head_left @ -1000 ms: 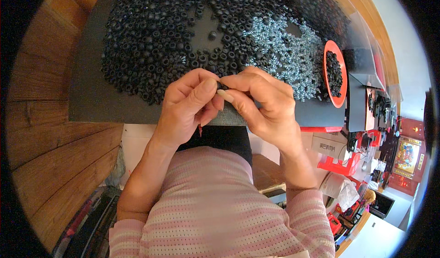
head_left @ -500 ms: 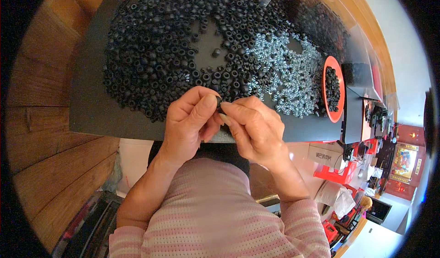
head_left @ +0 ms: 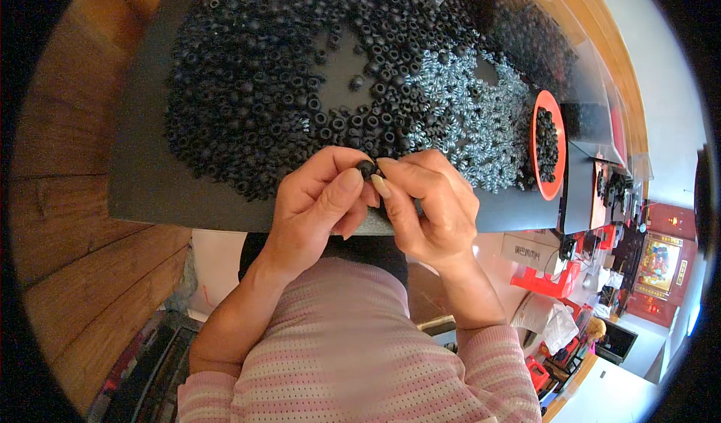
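A small black round piece (head_left: 366, 169), ball-like with a dark opening, is held above the near edge of the table. My left hand (head_left: 317, 198) pinches it between thumb and forefinger from the left. On its other side my right hand (head_left: 434, 205) has thumb and fingertips closed at the piece; whether a second part sits between them is hidden. Just beyond the hands spreads a wide heap of similar black hollow pieces (head_left: 255, 108). Small silvery coil springs (head_left: 473, 123) lie in a pile to the right of that heap.
An orange-red dish (head_left: 556, 179) holding black pieces stands at the table's right end. Clear plastic panels (head_left: 601, 85) rise at the far right. The dark tabletop (head_left: 195, 213) shows along the near edge. A cardboard box (head_left: 526, 252) and red stools (head_left: 552, 279) are on the floor to the right.
Both hands have shifted slightly right, staying together. The black piece has turned between the fingertips and shows more of its rounded side.
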The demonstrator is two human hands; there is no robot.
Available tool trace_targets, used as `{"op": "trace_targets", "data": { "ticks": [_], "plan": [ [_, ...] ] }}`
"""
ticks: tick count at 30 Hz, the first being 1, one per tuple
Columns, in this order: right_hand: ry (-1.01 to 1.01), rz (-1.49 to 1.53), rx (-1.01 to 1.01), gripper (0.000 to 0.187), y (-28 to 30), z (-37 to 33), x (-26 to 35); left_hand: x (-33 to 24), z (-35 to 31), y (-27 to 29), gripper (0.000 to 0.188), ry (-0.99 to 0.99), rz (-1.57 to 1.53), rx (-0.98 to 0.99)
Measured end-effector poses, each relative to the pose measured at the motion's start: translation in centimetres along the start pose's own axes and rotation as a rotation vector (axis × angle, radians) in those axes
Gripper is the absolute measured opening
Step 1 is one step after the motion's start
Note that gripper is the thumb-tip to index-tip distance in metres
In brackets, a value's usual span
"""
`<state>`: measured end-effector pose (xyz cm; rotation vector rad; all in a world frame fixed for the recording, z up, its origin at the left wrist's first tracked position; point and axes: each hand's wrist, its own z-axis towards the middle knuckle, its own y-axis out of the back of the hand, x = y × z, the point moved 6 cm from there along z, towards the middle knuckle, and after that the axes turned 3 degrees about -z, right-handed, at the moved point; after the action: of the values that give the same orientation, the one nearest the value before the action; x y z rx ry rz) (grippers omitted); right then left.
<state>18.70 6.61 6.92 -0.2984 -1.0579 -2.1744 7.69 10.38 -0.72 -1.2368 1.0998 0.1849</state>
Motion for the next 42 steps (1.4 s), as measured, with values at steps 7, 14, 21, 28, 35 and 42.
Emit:
{"op": "trace_targets", "data": {
  "ticks": [7, 14, 21, 28, 35, 42],
  "plan": [
    [0.025, 0.018, 0.038, 0.023, -0.1, -0.3, 0.2, 0.3, 0.1, 0.2, 0.027, 0.014, -0.024, 0.052],
    [-0.043, 0.102, -0.036, 0.025, -0.1, -0.6, -0.3, 0.1, 0.1, 0.1, 0.026, 0.038, -0.037, 0.08],
    [0.007, 0.055, -0.033, 0.03, -0.3, -1.2, -0.1, 0.2, 0.0, 0.2, 0.026, 0.048, -0.054, 0.072],
    [0.048, 0.011, -0.056, 0.033, -0.4, -1.5, 0.1, 0.1, 0.0, 0.2, 0.027, 0.044, -0.052, 0.085],
    [0.115, -0.041, -0.023, 0.034, -0.3, -1.0, 0.2, 0.2, 0.1, 0.4, 0.029, 0.108, -0.029, 0.063],
    [0.089, -0.031, -0.021, 0.035, -0.6, -1.4, 0.2, 0.3, 0.3, 0.3, 0.028, 0.077, -0.053, 0.081]
  ]
}}
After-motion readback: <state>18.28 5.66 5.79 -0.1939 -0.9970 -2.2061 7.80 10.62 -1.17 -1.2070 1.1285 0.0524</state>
